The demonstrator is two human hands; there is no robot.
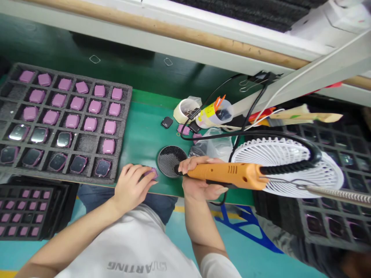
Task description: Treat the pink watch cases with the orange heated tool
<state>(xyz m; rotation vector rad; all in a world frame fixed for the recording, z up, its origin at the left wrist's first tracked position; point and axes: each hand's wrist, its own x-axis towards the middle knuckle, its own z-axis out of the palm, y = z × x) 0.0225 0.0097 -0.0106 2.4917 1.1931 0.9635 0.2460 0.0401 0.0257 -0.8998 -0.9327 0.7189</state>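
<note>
Beside the table's front edge, my left hand (pixel 133 186) has its fingers closed over a small purple watch case (pixel 151 173), which they partly hide. My right hand (pixel 199 178) grips an orange electric screwdriver (pixel 228 175) near its black nose, palm turned up. The screwdriver lies roughly level, its nose toward the left and a black cord leaving its rear end. Between my hands sits a round black dish (pixel 171 161) with a perforated face, and the screwdriver's nose reaches its right rim. The tip of the bit cannot be made out.
On the left, a grey foam tray (pixel 123 116) holds purple watch cases and dark-screened watches. Behind the dish stand a cream cup (pixel 181 112) and a clear cup (pixel 224 112). A white basket (pixel 327 173), cords and a metal spring (pixel 339 193) crowd the right. More trays (pixel 321 216) lie beyond.
</note>
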